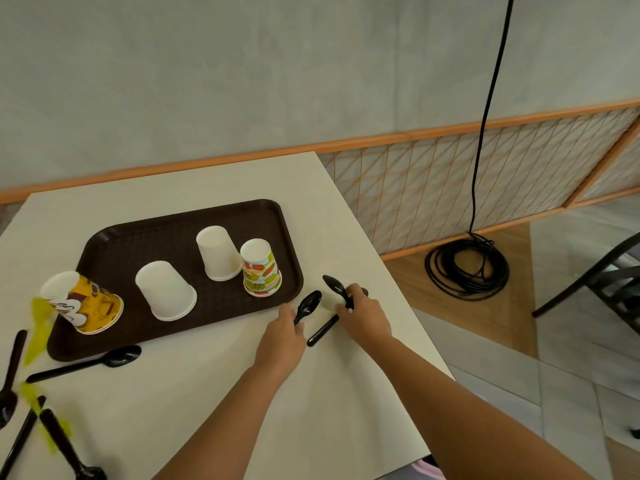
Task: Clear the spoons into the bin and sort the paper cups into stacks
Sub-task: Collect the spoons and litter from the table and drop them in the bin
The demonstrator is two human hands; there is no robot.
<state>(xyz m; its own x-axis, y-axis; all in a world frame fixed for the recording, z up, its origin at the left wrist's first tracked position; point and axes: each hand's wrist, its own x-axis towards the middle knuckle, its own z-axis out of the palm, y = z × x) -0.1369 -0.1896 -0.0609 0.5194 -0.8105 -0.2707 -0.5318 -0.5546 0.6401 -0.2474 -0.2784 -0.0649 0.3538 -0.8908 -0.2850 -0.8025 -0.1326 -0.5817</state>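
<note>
Beside the tray's (104, 237) right corner, on the table (207, 393), one black spoon (307, 306) is pinched in the left hand (282, 336), bowl pointing up-right. A second spoon (332, 285) is gripped by the right hand (363, 315), bowl up-left, handle slanting down-left.

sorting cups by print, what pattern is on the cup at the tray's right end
Red, orange and green fruit print on white, clearest in the head view.

Black spoons (110, 358) lie on the table; inverted paper cups (166, 292) stand on the tray.
</note>
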